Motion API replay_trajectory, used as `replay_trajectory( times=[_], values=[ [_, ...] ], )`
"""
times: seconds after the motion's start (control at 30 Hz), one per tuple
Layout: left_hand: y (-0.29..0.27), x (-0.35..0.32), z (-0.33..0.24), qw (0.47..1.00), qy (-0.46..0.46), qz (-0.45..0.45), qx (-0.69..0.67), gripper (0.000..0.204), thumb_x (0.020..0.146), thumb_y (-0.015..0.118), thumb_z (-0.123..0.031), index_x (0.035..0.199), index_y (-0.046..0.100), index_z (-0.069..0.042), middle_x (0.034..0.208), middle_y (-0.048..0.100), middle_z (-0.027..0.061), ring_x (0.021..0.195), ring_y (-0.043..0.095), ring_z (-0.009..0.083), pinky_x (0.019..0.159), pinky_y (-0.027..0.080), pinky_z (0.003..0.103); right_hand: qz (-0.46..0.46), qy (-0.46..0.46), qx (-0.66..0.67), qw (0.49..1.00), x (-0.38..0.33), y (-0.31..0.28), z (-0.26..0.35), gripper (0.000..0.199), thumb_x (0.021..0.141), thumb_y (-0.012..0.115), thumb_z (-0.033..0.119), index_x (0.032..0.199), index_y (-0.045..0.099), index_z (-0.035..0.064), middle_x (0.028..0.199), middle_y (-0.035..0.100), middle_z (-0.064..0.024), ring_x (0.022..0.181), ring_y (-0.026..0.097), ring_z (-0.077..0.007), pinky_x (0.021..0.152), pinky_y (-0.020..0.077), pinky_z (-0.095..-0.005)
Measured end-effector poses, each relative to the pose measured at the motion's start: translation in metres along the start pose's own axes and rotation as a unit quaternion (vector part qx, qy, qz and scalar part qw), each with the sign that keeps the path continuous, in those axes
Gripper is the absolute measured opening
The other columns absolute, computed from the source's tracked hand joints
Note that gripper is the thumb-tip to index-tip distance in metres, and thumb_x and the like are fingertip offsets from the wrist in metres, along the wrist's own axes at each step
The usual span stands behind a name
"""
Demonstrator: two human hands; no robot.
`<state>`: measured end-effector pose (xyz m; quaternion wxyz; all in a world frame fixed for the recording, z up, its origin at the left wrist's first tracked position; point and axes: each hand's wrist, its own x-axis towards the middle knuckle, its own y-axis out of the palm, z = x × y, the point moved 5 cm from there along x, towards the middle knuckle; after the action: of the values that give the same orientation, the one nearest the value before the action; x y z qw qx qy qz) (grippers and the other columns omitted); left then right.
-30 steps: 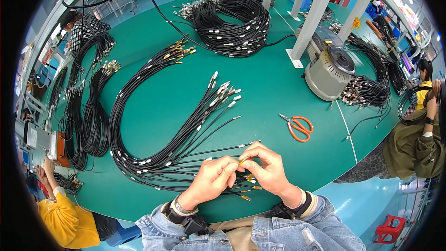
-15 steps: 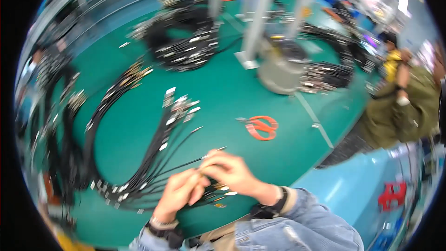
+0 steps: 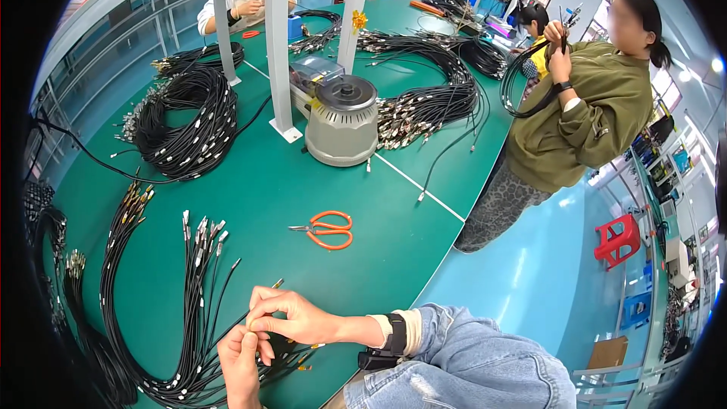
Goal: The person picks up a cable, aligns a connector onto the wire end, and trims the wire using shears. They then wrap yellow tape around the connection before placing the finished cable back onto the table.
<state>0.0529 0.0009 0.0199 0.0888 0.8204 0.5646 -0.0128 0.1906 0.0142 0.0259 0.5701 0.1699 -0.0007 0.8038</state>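
Near the table's front edge, my left hand (image 3: 241,363) and my right hand (image 3: 291,318) meet, fingertips pinched together on a thin black cable (image 3: 241,319). Its metal-ended tip sticks out just above my right hand's knuckles, while my fingers hide the spot being pinched. Under and beside both hands runs a long bundle of black cables (image 3: 107,288) with white tags, curving in a U. Some of its connector ends point away from me, and gold-coloured ends show just below my right wrist. Beyond my hands lie orange-handled scissors (image 3: 331,230), blades pointing left.
A grey round machine (image 3: 342,136) stands mid-table beside a white metal post (image 3: 279,53). Coiled black cables (image 3: 185,125) lie far left, more bundles (image 3: 447,98) beyond the machine. At right stands a person in green (image 3: 583,113) holding cables; another person sits opposite. A red stool (image 3: 617,241) is on the floor.
The whole view has swung to the right, so table, scissors and hands sit further left in the picture. Both hands stay pinched together on the cable. The earlier frame is blurred.
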Motion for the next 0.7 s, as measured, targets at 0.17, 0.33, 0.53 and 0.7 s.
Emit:
replay_trajectory(
  times=[0.17, 0.33, 0.53, 0.7],
  values=[
    [0.001, -0.003, -0.003, 0.995, 0.028, -0.044, 0.090, 0.024, 0.094, 0.050, -0.016, 0.076, 0.054, -0.001, 0.054, 0.054, 0.0041, 0.044, 0.046, 0.0085, 0.041, 0.034, 0.020, -0.009, -0.003, -0.005, 1.000, -0.001, 0.001, -0.003, 0.012, 0.086, 0.061, 0.014, 0.088, 0.065, 0.0030, 0.085, 0.051, -0.0038, 0.081, 0.050, -0.0145, 0.076, 0.0413, -0.0286],
    [0.005, -0.011, -0.007, 0.918, 0.168, -0.155, 0.324, 0.021, 0.092, 0.051, -0.011, 0.075, 0.053, 0.000, 0.052, 0.052, 0.0031, 0.043, 0.046, 0.0079, 0.039, 0.033, 0.022, -0.034, -0.020, -0.003, 0.999, -0.003, 0.005, 0.002, 0.016, 0.087, 0.059, 0.015, 0.084, 0.062, -0.0008, 0.080, 0.049, -0.0043, 0.079, 0.048, -0.0143, 0.075, 0.0397, -0.0281],
    [0.006, -0.009, -0.014, 0.900, 0.164, -0.131, 0.382, 0.018, 0.093, 0.050, -0.011, 0.081, 0.055, 0.001, 0.056, 0.055, 0.0046, 0.045, 0.046, 0.0081, 0.043, 0.037, 0.022, -0.033, 0.013, -0.002, 0.999, -0.002, 0.002, -0.006, 0.014, 0.088, 0.058, 0.013, 0.085, 0.062, -0.0005, 0.081, 0.050, -0.0043, 0.077, 0.050, -0.0135, 0.075, 0.0404, -0.0270],
    [-0.001, -0.004, -0.008, 0.998, 0.028, -0.020, 0.056, 0.016, 0.094, 0.048, -0.010, 0.091, 0.060, 0.001, 0.063, 0.058, 0.0034, 0.051, 0.048, 0.0076, 0.047, 0.039, 0.021, -0.016, 0.025, -0.001, 1.000, 0.000, 0.001, -0.003, 0.012, 0.089, 0.056, 0.008, 0.091, 0.063, -0.0012, 0.085, 0.054, -0.0051, 0.080, 0.054, -0.0133, 0.074, 0.0432, -0.0271]
  ],
)
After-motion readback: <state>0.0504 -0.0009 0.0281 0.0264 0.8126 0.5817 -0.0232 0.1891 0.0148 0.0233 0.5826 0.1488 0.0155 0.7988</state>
